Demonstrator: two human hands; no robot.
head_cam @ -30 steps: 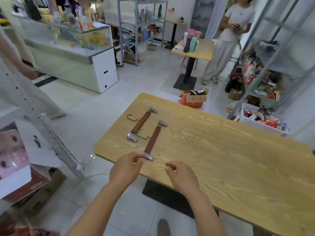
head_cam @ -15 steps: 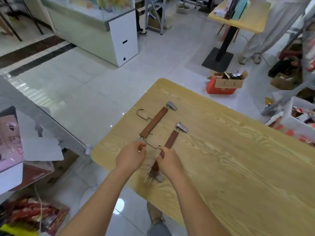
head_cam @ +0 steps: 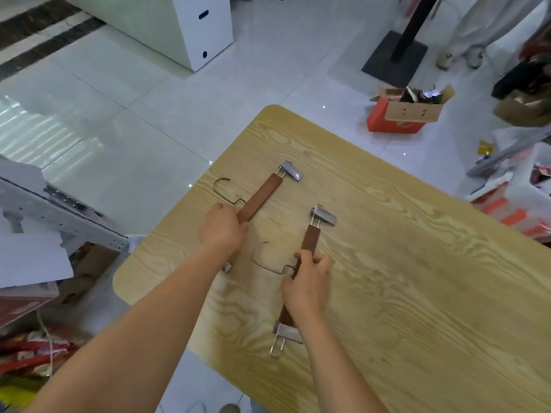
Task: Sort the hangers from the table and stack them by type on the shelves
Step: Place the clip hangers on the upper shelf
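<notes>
Brown wood forms the straight bars of two clip hangers, each with a silver metal clip at both ends and a thin wire hook at mid-length. Both lie flat on the light wood-grain worktop [head_cam: 417, 293], roughly parallel and not touching.

The far hanger [head_cam: 261, 196] is under the left hand [head_cam: 222, 231]. The fingers of this hand are curled over the middle of the bar. Its hook extends to the left of the hand and one clip lies beyond the fingertips.

The near hanger [head_cam: 310, 238] is held by the right hand [head_cam: 307, 289], which lies to the right of the left hand and closer to the body. Thumb and fingers pinch the bar where the hook joins it. One clip lies ahead of this hand and the other shows below the wrist.

Beyond both hands, on the pale tiled floor [head_cam: 149, 114], stand an open brown cardboard box [head_cam: 414, 107] and a white cabinet [head_cam: 205, 25].
</notes>
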